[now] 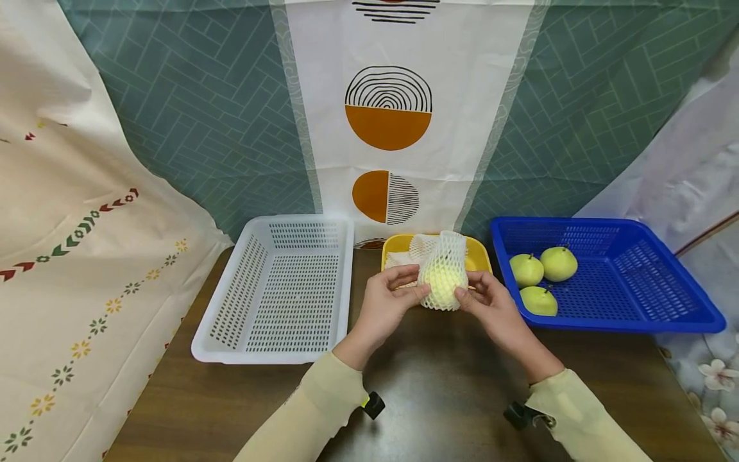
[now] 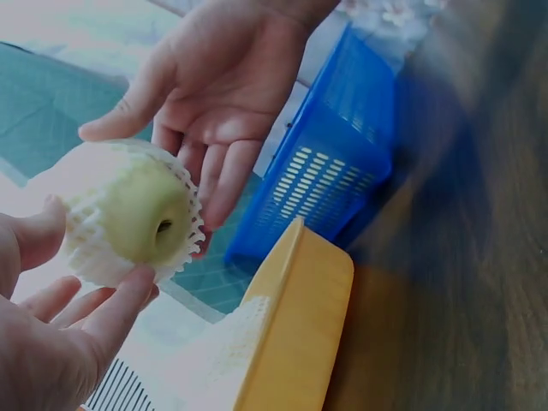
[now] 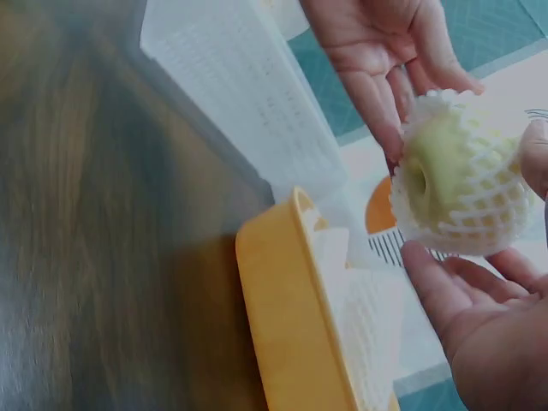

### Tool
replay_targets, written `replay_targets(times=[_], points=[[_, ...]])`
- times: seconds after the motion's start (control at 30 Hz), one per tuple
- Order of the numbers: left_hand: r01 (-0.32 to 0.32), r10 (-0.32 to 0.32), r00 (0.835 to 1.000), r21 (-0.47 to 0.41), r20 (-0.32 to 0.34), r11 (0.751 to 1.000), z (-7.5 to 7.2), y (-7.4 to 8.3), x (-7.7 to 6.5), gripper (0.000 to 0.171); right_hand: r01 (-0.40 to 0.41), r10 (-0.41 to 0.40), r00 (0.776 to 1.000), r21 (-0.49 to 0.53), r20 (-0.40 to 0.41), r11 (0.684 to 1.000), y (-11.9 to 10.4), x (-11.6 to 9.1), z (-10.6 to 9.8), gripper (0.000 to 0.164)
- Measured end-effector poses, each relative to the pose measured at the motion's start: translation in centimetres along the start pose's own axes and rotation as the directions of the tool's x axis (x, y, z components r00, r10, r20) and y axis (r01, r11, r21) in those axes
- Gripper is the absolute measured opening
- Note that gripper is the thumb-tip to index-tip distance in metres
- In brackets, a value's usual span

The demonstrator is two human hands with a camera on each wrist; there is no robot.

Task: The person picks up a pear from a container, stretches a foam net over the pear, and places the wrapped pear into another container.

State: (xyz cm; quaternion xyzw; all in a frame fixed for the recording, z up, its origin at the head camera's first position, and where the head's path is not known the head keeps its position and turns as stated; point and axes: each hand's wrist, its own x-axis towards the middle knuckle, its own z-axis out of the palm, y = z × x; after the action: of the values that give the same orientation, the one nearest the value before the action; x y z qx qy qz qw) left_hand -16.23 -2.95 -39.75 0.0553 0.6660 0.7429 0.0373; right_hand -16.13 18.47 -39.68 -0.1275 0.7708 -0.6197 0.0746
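Observation:
A pale green pear (image 1: 443, 280) sits inside a white foam net sleeve (image 1: 451, 247), whose loose upper end stands above the fruit. My left hand (image 1: 388, 301) grips it from the left, thumb in front. From the right, my right hand (image 1: 498, 313) holds the other side the same way. Both wrist views show the pear's dimpled end (image 2: 163, 224) bare at the sleeve's open rim. Just behind the hands is a yellow basket (image 1: 480, 255) with more white foam nets (image 1: 398, 258) in it.
At the left stands a white perforated basket (image 1: 340, 289) with nothing visible inside. A blue basket (image 1: 687, 292) at the right holds several pears, among them one by its left wall (image 1: 539, 301). Patterned cloth (image 1: 231, 128) hangs behind the brown table (image 1: 439, 391).

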Motion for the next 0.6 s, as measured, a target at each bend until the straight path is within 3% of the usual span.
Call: replay_targets(times=[0.33,0.6], points=[[0.011,-0.011,0.996,-0.002,0.093,1.0,-0.08,0.75,-0.21,0.054,-0.082,0.085,0.996,0.179,-0.012,0.98,-0.42,0.5,0.33,0.066],[-0.032,0.027,0.992,0.038,0.12,0.999,-0.3,0.14,0.06,0.057,-0.055,0.071,0.995,0.233,-0.063,0.971,-0.61,0.66,0.39,0.072]])
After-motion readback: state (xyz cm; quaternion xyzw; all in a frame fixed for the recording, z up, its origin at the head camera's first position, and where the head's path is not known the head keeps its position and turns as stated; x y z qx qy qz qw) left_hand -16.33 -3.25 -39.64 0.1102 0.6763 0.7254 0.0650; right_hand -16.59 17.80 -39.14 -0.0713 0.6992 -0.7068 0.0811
